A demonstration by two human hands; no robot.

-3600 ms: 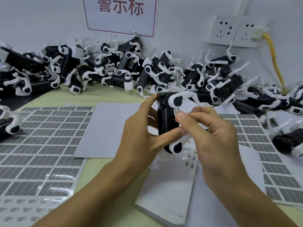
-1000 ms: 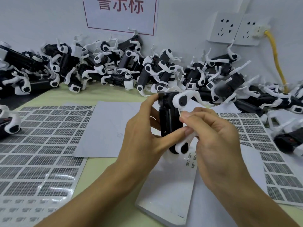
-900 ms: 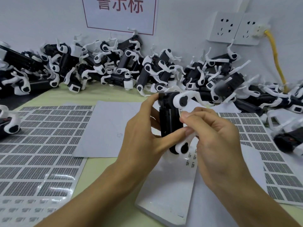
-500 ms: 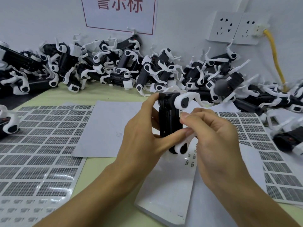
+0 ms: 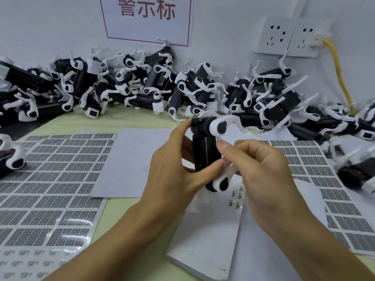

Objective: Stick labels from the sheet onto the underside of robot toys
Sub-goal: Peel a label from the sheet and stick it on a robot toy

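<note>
Black-bodied and white-legged, the robot toy (image 5: 205, 153) stood upright in the air over the middle of the bench (image 5: 125, 121), one end up. The left hand (image 5: 172, 175) gripped it, forefinger hooked over the top end and thumb pressed across the lower body. The right hand (image 5: 261, 169) had its fingers curled and bunched, fingertips against the toy's right flank beside the left thumb; whether a label sat under them could not be told. Below the hands lay a white backing sheet (image 5: 211, 236) with a few small printed labels (image 5: 236, 196) left on it. Grey label sheets (image 5: 50, 179) covered the bench's left side, and another label sheet (image 5: 316, 171) lay toward the right edge. A heap of robot toys (image 5: 154, 86) ran along the back edge against the wall, under a red-lettered sign (image 5: 148, 17) and two wall sockets (image 5: 292, 37).
</note>
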